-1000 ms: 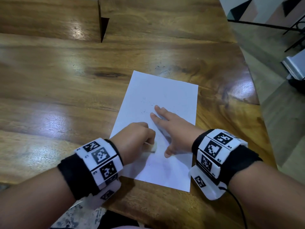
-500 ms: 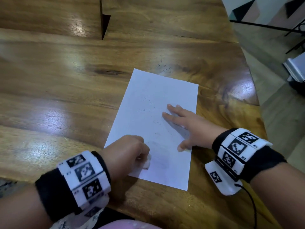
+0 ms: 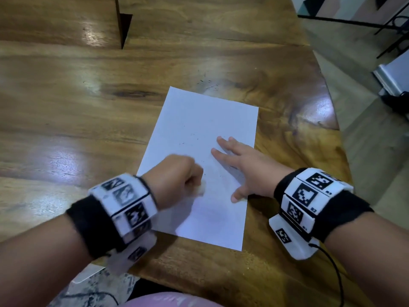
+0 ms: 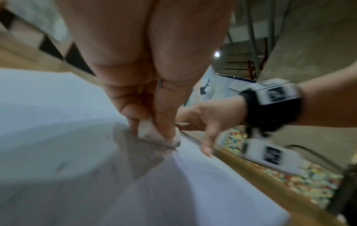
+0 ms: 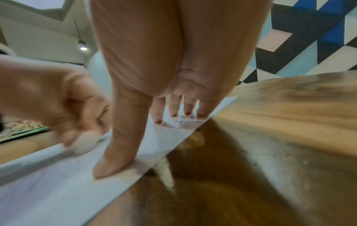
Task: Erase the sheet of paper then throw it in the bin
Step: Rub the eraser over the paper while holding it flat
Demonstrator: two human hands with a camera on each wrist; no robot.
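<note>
A white sheet of paper (image 3: 205, 134) lies on the wooden table (image 3: 66, 96), with small dark crumbs scattered on its middle. My left hand (image 3: 177, 176) is curled in a fist over the sheet's near left part and pinches a small white eraser (image 3: 201, 189) whose tip touches the paper. In the left wrist view the eraser (image 4: 154, 134) shows dirty grey edges against the sheet (image 4: 58, 122). My right hand (image 3: 239, 160) lies flat with fingers spread, pressing the sheet's right side near its edge; its thumb (image 5: 115, 160) and fingertips (image 5: 173, 110) rest on the paper (image 5: 48, 191).
The table's right edge (image 3: 332, 120) curves close beside the sheet, with bare floor beyond. A dark upright divider (image 3: 121, 23) stands at the far middle of the table. A white-grey object (image 3: 394, 72) sits on the floor at far right. No bin shows in any view.
My left hand with the eraser has slid forward and right over the paper from the near left edge. My right hand has stayed pressed on the sheet's right side.
</note>
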